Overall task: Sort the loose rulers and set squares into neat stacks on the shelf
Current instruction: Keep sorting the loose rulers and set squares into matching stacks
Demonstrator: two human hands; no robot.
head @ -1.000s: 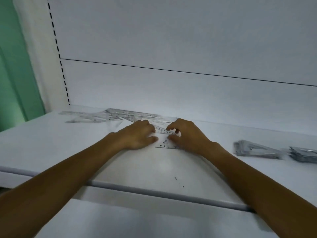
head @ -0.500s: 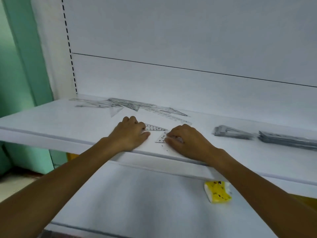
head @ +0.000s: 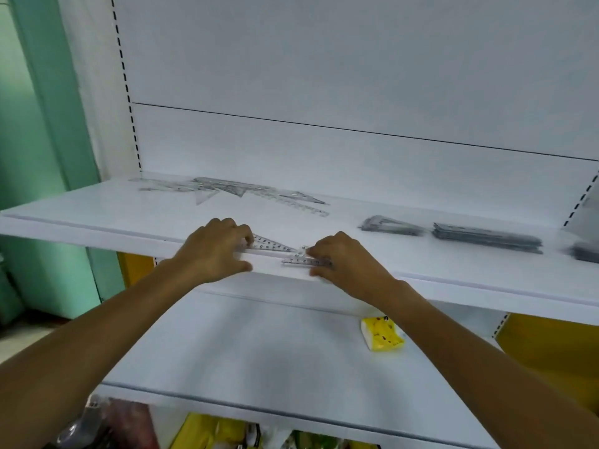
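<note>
In the head view, a white metal shelf runs across the frame, and both bare hands work at its front edge. The left hand has its fingers curled down over the wide end of a clear plastic set square with black scale marks, with the thumb against the shelf's front lip, so it grips that end. The narrow tip of this piece points right, towards the right hand. The right hand pinches a second clear marked set square between curled fingers and thumb. This second piece lies along the lip, just beside the first one's tip; whether the two touch cannot be told. At the back left of the shelf lies a loose scatter of clear rulers and set squares, overlapping at odd angles. To the right, well apart from the hands, sit a grey stack of set squares and, just beside it, a longer flat stack of rulers. A further blurred stack sits at the frame's right edge. On the lower white shelf lies a small yellow printed packet, beside the right forearm. A green wall stands to the left.
</note>
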